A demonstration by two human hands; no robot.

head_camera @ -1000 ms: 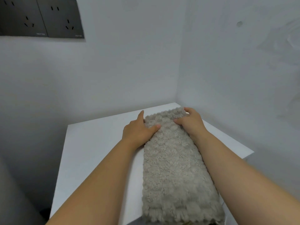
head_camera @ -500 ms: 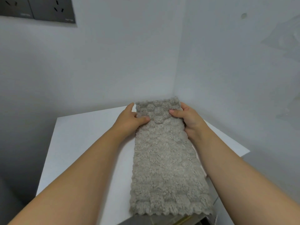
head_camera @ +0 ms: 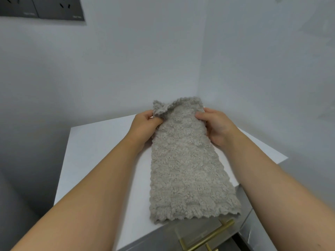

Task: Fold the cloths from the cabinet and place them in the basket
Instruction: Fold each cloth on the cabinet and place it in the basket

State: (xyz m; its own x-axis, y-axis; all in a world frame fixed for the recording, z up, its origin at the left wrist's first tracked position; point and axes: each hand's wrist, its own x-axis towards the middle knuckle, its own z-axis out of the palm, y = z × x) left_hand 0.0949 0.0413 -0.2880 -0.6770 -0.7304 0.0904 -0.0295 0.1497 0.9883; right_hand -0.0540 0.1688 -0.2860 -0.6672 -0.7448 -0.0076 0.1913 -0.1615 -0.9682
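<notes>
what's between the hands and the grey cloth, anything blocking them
Nothing. The left hand and right hand both already pinch the far end of the grey cloth, lifting it off the white cabinet top. No basket is in view.

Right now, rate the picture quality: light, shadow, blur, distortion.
Head view: soft, even light without glare; faint shadows under the grey cloth and forearms on the white cabinet top. Wide-angle stretch enlarges the forearms at the lower edges. Left hand and right hand look slightly soft; brass handle blurrier.
</notes>
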